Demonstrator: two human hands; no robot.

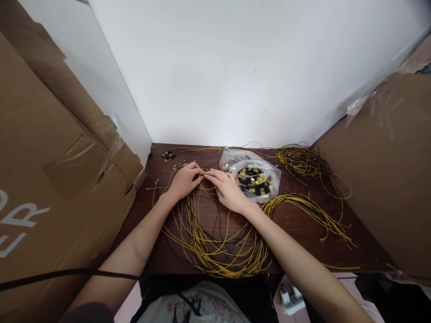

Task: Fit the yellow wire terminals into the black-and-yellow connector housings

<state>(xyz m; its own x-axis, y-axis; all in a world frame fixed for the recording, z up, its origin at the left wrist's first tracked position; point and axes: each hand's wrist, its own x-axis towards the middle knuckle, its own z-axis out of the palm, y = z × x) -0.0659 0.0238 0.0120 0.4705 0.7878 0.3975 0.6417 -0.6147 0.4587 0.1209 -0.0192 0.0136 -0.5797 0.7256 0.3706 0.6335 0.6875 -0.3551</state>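
My left hand (184,181) is closed in a pinch above the table, with a thin yellow wire (199,197) running down from its fingertips. My right hand (229,187) meets it, its fingertips pressed together close to the left thumb and finger; whatever small dark piece lies between them is too small to make out. Below both hands curves a large bundle of yellow and black wires (215,264), its loose ends fanning out on the right. Beside my right hand sits an open clear plastic bag (276,179) of small black and yellow connectors (257,181).
A few connectors (167,155) lie at the back left of the brown table (292,229). At the back right is a tangled wire coil (299,161). Cardboard boxes (60,148) (380,175) flank the table, and a white wall (235,72) stands behind. A power strip (292,301) is below.
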